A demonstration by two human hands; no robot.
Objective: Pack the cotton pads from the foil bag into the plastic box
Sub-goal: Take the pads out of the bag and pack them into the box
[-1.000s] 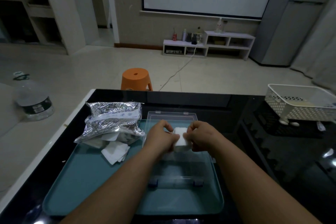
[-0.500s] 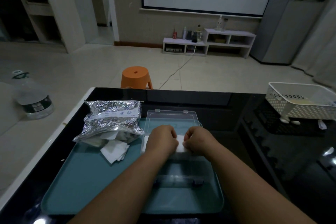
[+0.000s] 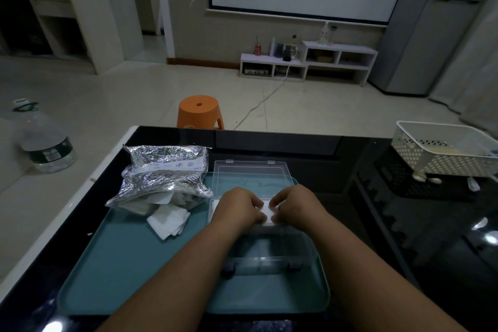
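So that they seat flat, left hand (image 3: 239, 210) and right hand (image 3: 296, 207) pinch the cotton pads (image 3: 266, 212) with curled fingers inside the plastic box (image 3: 266, 264), mid-frame.

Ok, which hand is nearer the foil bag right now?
Left. The left hand is just right of the foil bag, over the plastic box; the right hand lies further right, beyond the left. Both hold cotton pads.

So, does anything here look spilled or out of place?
Yes: loose cotton pads lie in an untidy heap on the teal tray, spilling from the foil bag, outside the plastic box. The left hand and right hand hold a white pad at the box.
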